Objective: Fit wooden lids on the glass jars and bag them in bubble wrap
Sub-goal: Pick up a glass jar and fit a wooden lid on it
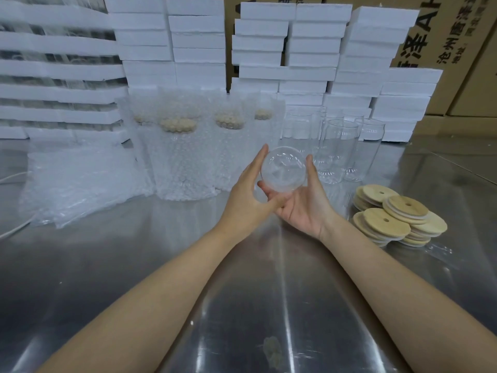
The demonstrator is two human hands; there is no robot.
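Note:
Both hands hold one clear glass jar (pixel 283 169) above the metal table, tipped so its round end faces me. My left hand (pixel 248 197) cups its left side and my right hand (pixel 304 203) supports it from below and the right. No lid is on this jar. Several bare glass jars (pixel 338 149) stand upright behind it to the right. Round wooden lids (pixel 395 214) with a small hole lie in low stacks at the right. Several lidded jars in bubble wrap bags (pixel 183 157) stand at the left centre.
A heap of flat bubble wrap bags (pixel 78 181) lies at the left on the steel table (pixel 242 305). White foam boxes (pixel 312 55) are stacked along the back, with cardboard cartons (pixel 462 44) behind them at the right.

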